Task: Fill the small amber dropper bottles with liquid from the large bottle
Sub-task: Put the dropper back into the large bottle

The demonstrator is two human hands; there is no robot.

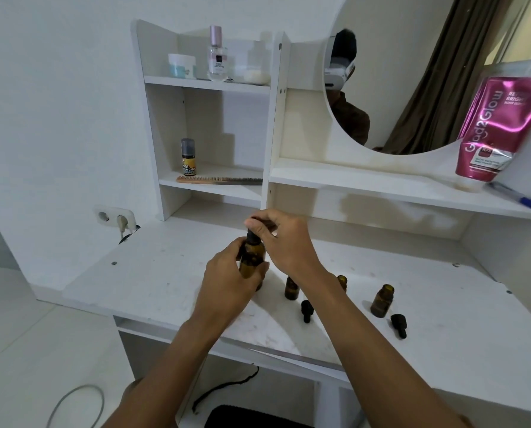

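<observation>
Where the white wall meets the white desk (165,273) at the far left, a double wall socket (116,219) sits with a plug in its right outlet. Next along, the shelf unit holds a pale jar (181,65) and a pink-capped perfume bottle (217,55) on its upper shelf. On its lower shelf are a small yellow-labelled bottle (188,157) and a comb (219,180).

In front of the shelves, the left hand (230,279) has its fingers and thumb curled round the body of the large amber bottle (252,257), holding it upright above the desk. Above it, the right hand (282,239) bunches its fingertips in a pinch on the black cap (253,237) at the bottle's neck.

To the right, three small amber bottles stand open on the desk. The first small bottle (291,288) is just beside the right wrist, the second small bottle (342,282) is partly hidden behind the forearm, and the third small bottle (382,301) stands apart. A black dropper cap (306,310) lies near the first, and another dropper cap (399,325) lies near the third.

Farther right, a pink tube (499,128) leans on the round mirror (412,72), with a blue pen (517,197) on the shelf beside it.
</observation>
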